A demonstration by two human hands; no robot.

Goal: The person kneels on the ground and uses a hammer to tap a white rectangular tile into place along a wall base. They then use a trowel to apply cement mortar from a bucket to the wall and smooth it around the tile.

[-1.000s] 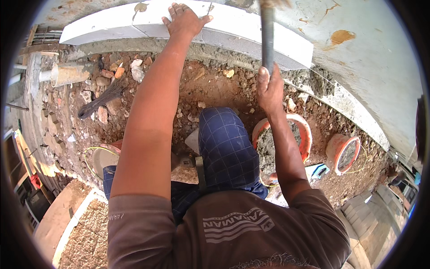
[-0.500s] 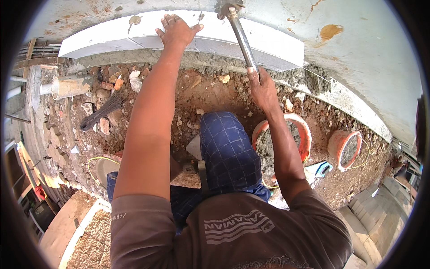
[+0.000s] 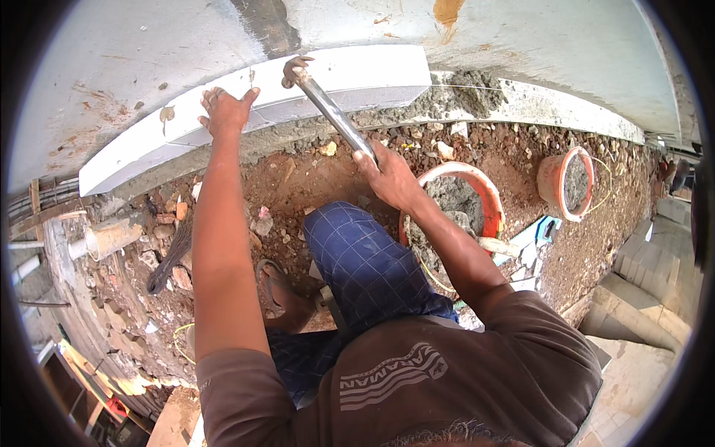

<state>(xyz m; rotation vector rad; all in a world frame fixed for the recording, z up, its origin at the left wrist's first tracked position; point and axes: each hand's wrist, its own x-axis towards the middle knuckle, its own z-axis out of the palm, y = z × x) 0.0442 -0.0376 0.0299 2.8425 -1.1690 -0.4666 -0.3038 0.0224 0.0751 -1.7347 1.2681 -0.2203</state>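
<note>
A row of white blocks [image 3: 357, 68] lies in grey mortar along the foot of the wall, with thin joints between the blocks. My left hand [image 3: 226, 110] rests on their top face, fingers spread, just left of a joint. In my right hand [image 3: 389, 173] is the lower end of a hammer's handle. The hammer [image 3: 331, 108] has a shiny metal shaft, and its dark head is at the top of the blocks, right of that joint. Whether the head touches the block, I cannot tell.
An orange bucket [image 3: 488, 195] of wet mortar stands beside my right forearm. Farther right are a handsaw [image 3: 547, 229] with a blue handle and a smaller mortar bucket [image 3: 550, 184]. A string [image 3: 477, 88] runs along the mortar bed. Rubble and a pipe [image 3: 112, 235] lie left.
The view has shifted, so the blocks now sit farther left and lower. The hammer head shows slightly nearer the joint. My left hand stays on the blocks; my sandalled foot has come into view.
</note>
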